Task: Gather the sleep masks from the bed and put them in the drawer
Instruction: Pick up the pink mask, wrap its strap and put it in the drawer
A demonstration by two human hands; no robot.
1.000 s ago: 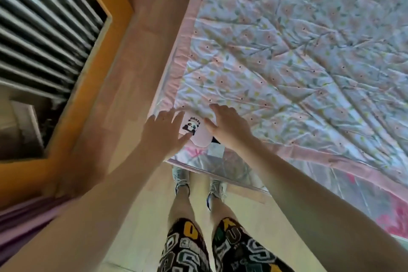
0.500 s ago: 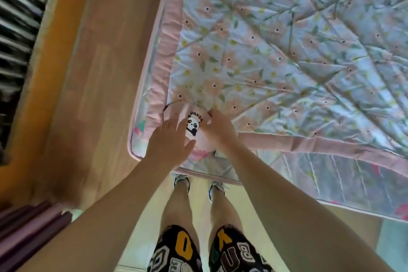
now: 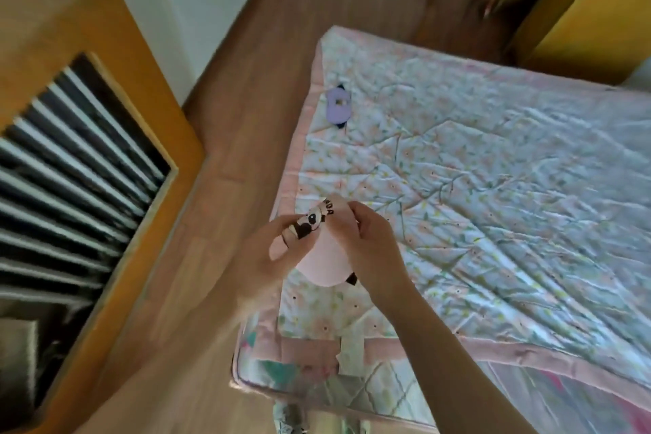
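A pink sleep mask (image 3: 326,257) with a panda print is lifted above the bed's near left corner. My left hand (image 3: 267,257) pinches its left end by the panda, and my right hand (image 3: 373,254) grips its right side. A short black strap end sticks out under the mask. A purple sleep mask (image 3: 339,107) lies flat on the floral quilt (image 3: 493,187) close to the bed's far left edge, well beyond both hands.
A wooden cabinet (image 3: 116,88) with a slatted front stands to the left across a strip of wood floor (image 3: 239,137). Yellow wooden furniture (image 3: 591,18) sits beyond the bed's far right corner. My feet show below the bed's near edge.
Both hands closed on the pink mask and lifted it off the quilt. My view tilted up, bringing the purple mask and the far end of the bed into sight.
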